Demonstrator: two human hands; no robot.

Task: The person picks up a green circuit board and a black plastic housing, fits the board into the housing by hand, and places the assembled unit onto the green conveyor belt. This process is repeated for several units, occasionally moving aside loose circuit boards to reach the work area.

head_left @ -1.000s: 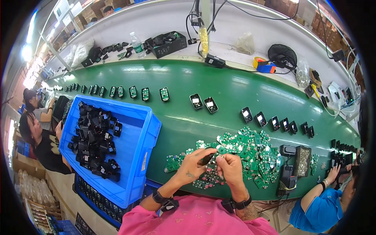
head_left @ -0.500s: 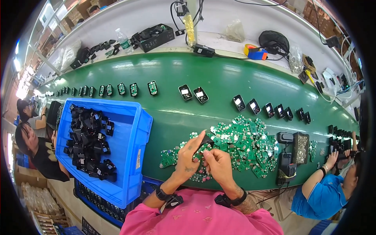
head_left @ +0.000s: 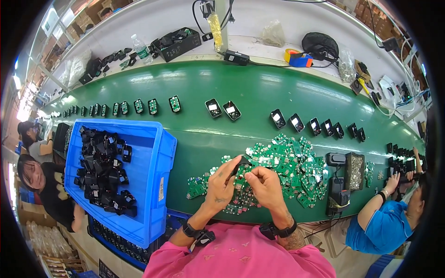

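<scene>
Above the near part of the bench, my left hand point(head_left: 219, 189) is closed around a small black plastic housing point(head_left: 244, 161) with a green circuit board point(head_left: 240, 178) at it. My right hand point(head_left: 266, 187) meets it from the right, thumb and forefinger pinched at the board's edge. What lies between those fingertips is too small to make out. Under and beyond both hands spreads a loose heap of green circuit boards point(head_left: 296, 169). Across the bench runs a row of black housings; those on the left, like this one point(head_left: 174, 104), show green boards, while others point(head_left: 232, 110) show white patches inside.
To the left stands a blue bin point(head_left: 162, 143) holding many black housings point(head_left: 104, 162). On the right are a black device point(head_left: 339, 199) and a tray of small metal parts point(head_left: 355, 169). A shelf behind carries a black box point(head_left: 181, 46), bottle point(head_left: 139, 45) and tape dispenser point(head_left: 299, 58). People sit on both sides.
My right fingertips have moved up along the board, and my left forefinger now bends over the housing. The view has shifted slightly. The person at the left has turned their head.
</scene>
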